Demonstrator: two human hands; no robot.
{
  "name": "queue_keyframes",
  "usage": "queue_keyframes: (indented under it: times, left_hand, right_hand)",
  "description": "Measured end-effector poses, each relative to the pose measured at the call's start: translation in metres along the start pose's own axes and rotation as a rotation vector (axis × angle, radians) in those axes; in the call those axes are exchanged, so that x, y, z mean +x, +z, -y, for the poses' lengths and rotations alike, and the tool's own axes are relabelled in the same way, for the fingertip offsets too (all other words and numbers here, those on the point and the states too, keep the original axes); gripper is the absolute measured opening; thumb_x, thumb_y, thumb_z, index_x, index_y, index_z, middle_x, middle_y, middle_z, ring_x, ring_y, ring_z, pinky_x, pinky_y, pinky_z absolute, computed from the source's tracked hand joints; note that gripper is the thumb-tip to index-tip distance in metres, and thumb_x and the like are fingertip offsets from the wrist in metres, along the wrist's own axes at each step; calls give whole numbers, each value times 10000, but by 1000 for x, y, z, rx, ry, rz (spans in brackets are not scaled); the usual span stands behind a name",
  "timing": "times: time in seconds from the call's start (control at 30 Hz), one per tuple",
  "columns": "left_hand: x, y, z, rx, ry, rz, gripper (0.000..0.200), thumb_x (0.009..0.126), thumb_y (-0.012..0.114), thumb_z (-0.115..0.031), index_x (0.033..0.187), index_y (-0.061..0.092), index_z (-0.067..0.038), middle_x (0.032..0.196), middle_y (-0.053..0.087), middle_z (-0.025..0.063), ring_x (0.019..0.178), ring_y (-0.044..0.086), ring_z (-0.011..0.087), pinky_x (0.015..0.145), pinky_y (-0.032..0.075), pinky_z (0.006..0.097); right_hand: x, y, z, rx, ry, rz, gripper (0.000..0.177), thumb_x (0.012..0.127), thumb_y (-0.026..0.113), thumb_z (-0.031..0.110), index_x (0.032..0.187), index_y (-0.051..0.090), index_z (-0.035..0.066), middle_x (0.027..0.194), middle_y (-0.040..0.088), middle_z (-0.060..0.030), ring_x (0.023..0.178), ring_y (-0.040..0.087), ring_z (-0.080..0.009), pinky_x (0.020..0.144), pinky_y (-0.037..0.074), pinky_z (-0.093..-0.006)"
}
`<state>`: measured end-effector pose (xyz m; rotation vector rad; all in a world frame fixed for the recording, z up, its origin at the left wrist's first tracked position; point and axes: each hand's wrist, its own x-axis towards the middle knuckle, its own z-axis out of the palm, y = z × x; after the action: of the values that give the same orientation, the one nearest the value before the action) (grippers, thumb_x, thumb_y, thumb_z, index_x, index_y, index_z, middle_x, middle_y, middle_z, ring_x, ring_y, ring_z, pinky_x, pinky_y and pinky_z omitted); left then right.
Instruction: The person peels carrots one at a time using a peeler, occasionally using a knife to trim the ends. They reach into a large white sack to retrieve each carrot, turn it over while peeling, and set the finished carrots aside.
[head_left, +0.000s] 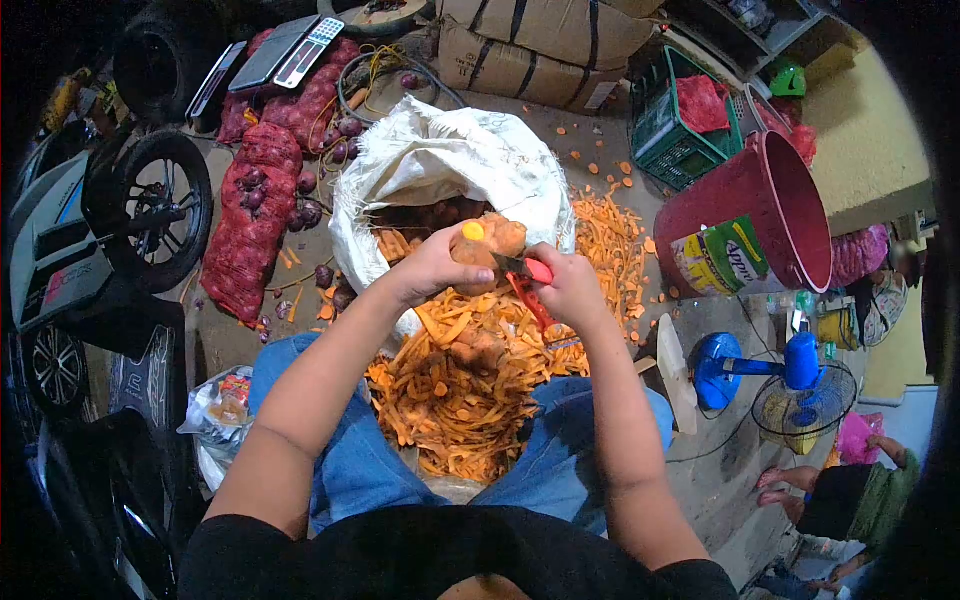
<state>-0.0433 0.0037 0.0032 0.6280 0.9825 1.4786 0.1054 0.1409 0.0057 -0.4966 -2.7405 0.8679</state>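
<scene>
My left hand (440,268) is closed round a thick, dirt-smeared carrot (508,236), whose cut end shows bright orange. In my right hand (572,288) is a knife (537,270) with a red handle, its dark blade against or very near the carrot. A red strip-like thing (532,305) hangs below that hand; I cannot make out what it is. Under both hands lies a heap of carrot peelings (450,385) with round cut ends among them, between my knees. Just beyond stands an open white woven sack (465,150) with more carrots inside, partly in shadow.
More peelings (608,250) cover the floor right of the sack. A maroon bucket (745,225), a green crate (685,130) and a blue fan (765,370) stand rightward. Red net sacks of onions (255,215) and a motorcycle (110,250) are leftward. Another person (850,490) is at lower right.
</scene>
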Motion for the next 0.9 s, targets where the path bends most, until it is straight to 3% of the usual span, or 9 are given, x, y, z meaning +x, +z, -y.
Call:
queue_keyframes:
  times: [0.17,0.4,0.47,0.6,0.67,0.9]
  left_hand:
    - [-1,4,-2,83,46,-17,646,558,731,-132,1102,401,-22,1015,492,44,913,476,114,809,385,260]
    - [0,5,-1,149,112,-59,623,553,729,-135,1078,411,-23,997,503,46,910,482,125,811,379,259]
    - [3,3,1,449,198,-114,625,556,727,-148,1073,404,-12,991,506,63,911,483,137,810,378,267]
    - [3,6,1,633,212,-232,633,553,731,-166,1067,399,-6,999,503,78,923,484,147,809,381,277]
    - [7,-1,10,788,271,-422,631,546,735,-200,1054,411,-14,1000,510,86,928,491,157,805,387,284]
    - [12,-9,21,615,119,-362,656,525,744,-240,1058,414,-42,973,534,103,915,515,191,800,396,291]
  right_hand:
    - [-1,1,-7,-25,-112,-72,213,604,543,123,816,542,101,604,552,-137,574,549,-301,534,439,-373]
    - [-2,-2,-1,-35,-92,-68,208,605,549,129,810,552,94,601,554,-133,570,551,-294,532,442,-368]
    - [-2,-2,-1,-70,-69,-63,208,606,549,127,811,549,93,598,554,-134,567,551,-295,532,441,-371]
    - [-1,-1,-1,-121,-51,-45,202,610,547,126,809,542,96,597,554,-137,566,551,-295,534,441,-375]
    - [-1,0,-1,-130,-33,-74,181,621,548,131,797,531,96,595,554,-138,566,551,-296,532,439,-378]
    - [0,2,1,-209,47,-39,157,640,552,157,781,523,93,593,552,-138,570,550,-303,533,432,-390]
